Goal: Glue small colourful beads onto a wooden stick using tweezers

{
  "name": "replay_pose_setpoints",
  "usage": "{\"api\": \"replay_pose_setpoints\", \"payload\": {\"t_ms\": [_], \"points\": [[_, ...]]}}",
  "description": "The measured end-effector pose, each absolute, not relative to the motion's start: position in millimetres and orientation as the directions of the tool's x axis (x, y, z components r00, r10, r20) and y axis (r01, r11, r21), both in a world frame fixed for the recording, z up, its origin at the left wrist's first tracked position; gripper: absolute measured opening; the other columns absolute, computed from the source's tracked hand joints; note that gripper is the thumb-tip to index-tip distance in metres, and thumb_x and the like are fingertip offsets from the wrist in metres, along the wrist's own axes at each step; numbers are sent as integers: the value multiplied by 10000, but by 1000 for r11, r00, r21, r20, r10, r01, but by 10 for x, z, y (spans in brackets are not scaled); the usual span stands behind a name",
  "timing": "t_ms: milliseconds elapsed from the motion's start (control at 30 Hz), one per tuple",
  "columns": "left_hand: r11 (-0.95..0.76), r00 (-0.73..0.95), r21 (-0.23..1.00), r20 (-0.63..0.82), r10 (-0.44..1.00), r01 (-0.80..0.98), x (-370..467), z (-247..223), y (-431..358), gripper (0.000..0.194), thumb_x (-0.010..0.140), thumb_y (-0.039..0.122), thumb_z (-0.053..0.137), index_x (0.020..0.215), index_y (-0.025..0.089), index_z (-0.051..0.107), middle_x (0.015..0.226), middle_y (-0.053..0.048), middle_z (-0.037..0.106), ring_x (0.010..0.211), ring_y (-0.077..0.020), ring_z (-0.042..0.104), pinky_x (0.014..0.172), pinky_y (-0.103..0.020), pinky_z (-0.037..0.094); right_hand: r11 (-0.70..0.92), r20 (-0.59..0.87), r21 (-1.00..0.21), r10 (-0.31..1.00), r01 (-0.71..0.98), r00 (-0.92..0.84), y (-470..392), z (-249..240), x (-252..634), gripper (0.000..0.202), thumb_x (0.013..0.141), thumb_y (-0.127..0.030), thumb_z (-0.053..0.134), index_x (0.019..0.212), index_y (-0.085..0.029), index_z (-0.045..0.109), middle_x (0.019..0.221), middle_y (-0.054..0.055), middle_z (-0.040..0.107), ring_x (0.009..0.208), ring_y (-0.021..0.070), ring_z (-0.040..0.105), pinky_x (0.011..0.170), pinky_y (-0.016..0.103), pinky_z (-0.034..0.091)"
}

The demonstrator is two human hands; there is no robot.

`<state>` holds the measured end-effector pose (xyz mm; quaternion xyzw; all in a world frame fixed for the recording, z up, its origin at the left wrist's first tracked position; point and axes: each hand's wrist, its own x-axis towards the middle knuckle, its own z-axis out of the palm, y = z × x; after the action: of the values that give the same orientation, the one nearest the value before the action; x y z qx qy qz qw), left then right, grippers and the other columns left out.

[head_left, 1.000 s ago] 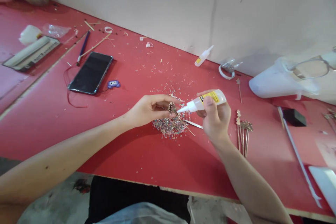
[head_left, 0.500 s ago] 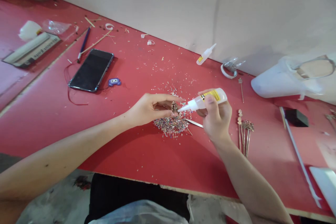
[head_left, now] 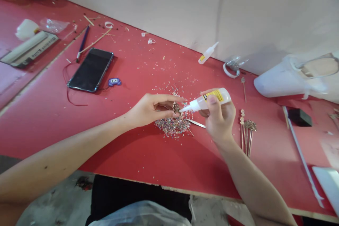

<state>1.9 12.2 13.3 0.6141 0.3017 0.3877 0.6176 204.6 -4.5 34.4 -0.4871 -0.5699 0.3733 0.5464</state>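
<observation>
Between the thumb and fingers of my left hand (head_left: 150, 110) is the ornate head of a metal hairpin (head_left: 176, 107), its thin stem slanting down to the right. My right hand (head_left: 219, 116) is closed around a glue bottle (head_left: 210, 99) with a yellow label. The bottle lies nearly level, its nozzle tip at the hairpin's head; whether they touch I cannot tell. Beneath the hands spreads a pile of tiny multicoloured chips (head_left: 172, 127). Tweezers (head_left: 196, 123), or a similar slim metal tool, lie at the pile's right side, partly hidden by my right hand.
Several more hairpins (head_left: 249, 130) lie to the right, with a single one (head_left: 243, 86) behind them. A second glue bottle (head_left: 206, 55) rests near the wall beside a tape roll (head_left: 231, 70). Further right are a white pitcher (head_left: 278, 77) and a black block (head_left: 299, 117). A phone (head_left: 91, 70) lies left.
The bottle and my right hand have shifted very slightly to the right in the picture. The nozzle stays at the hairpin's head, and both grips are unchanged.
</observation>
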Motion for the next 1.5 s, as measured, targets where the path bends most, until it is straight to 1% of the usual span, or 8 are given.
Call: {"api": "replay_pose_setpoints", "payload": {"t_ms": [200,433,600,767,933,1100,1267,1500], "points": [[-48,520,994,91,849,-96,20,122,118,393,772,156,719,1165,159,694,882,-59,767,819,-185,737,787,-273,617,274,295,-938,952,213,77,-50,326,2072,254,881,-492,597,872,-239,583,645,-30,486,460,80,371,424,243,318],[-55,523,993,100,846,-102,14,124,120,396,781,135,708,1175,160,690,947,-60,770,825,-167,737,784,-240,618,284,311,-923,948,258,69,-55,333,2093,233,887,-470,589,901,-238,592,759,5,569,606,120,519,541,270,427],[-62,530,993,108,841,-103,9,132,118,422,792,138,705,1212,127,664,979,-80,767,862,-170,737,821,-246,614,308,343,-901,937,307,67,-45,325,2101,249,882,-477,589,901,-229,585,758,7,594,631,127,564,555,273,460],[-81,537,991,125,834,-106,2,99,122,418,805,137,700,1221,144,663,978,-73,767,865,-164,737,830,-242,612,308,356,-876,932,372,68,-58,334,2101,276,879,-505,579,901,-230,588,735,11,588,689,156,616,558,280,490],[-93,539,988,143,830,-120,4,69,128,432,806,126,705,1235,147,657,983,-68,767,867,-151,734,819,-212,607,349,410,-822,911,450,42,-83,361,2108,252,901,-486,558,910,-235,579,748,7,589,648,140,601,544,274,489],[-105,534,989,145,833,-104,1,70,126,425,802,129,712,1224,150,666,1024,-69,760,856,-142,730,800,-197,607,370,437,-763,900,531,0,-101,383,2108,297,926,-513,501,919,-228,584,795,15,619,574,114,553,488,256,453],[-104,535,989,146,832,-108,-3,72,122,423,805,129,710,1226,150,665,1016,-70,762,866,-148,732,811,-205,606,392,463,-741,887,546,-8,-113,394,2103,286,920,-511,516,914,-232,581,759,-3,614,503,90,490,437,244,406],[-92,533,989,141,835,-118,1,60,123,426,810,146,718,1232,164,662,1032,-70,761,879,-154,734,812,-211,605,486,570,-623,819,614,-70,-151,416,2091,226,907,-466,555,922,-243,589,768,-5,625,568,109,557,477,254,456]]}}
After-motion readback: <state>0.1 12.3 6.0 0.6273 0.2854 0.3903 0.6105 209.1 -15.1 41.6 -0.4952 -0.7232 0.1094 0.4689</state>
